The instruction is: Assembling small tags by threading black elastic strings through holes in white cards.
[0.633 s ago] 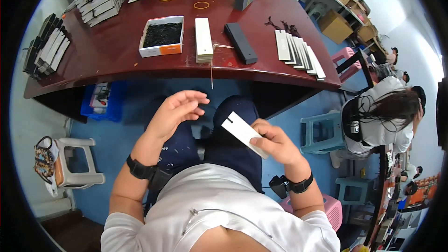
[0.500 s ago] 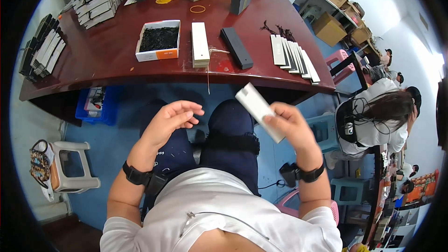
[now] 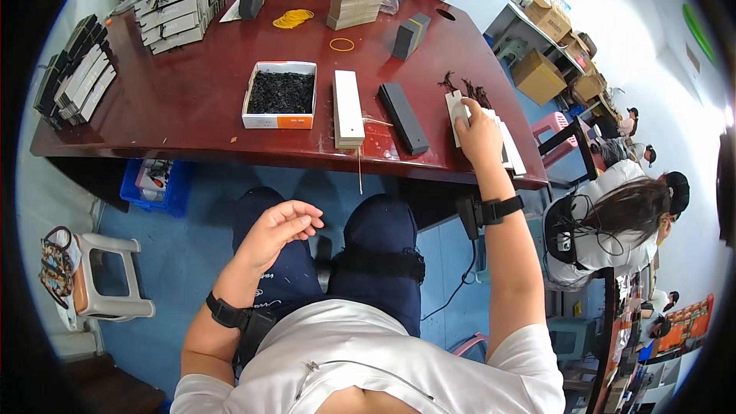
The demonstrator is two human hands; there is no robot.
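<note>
At the right of the table, my right hand (image 3: 479,134) pinches a white card tag (image 3: 454,117), thumb on its face. It lies at the left end of a fanned row of tags (image 3: 510,149), partly hidden by my hand. Over my lap hovers my left hand (image 3: 287,228), its fingers loosely bent and holding nothing. Nearest the middle edge are a stack of white card tags (image 3: 348,107) and a black stack of cards (image 3: 403,118). To their left, a white and orange box (image 3: 280,121) holds a heap of black strings (image 3: 282,92).
Dark strings (image 3: 477,92) lie behind the fanned tags. Yellow rubber bands (image 3: 293,18), a banded dark stack (image 3: 411,36) and a pale card block (image 3: 356,6) stand farther back. Tall tag piles (image 3: 170,4) line the left. Another person (image 3: 602,218) sits at the right.
My right hand has moved forward from over my lap to the fanned row, bringing the white tag down there. My left hand has dropped slightly, its fingers closer together.
</note>
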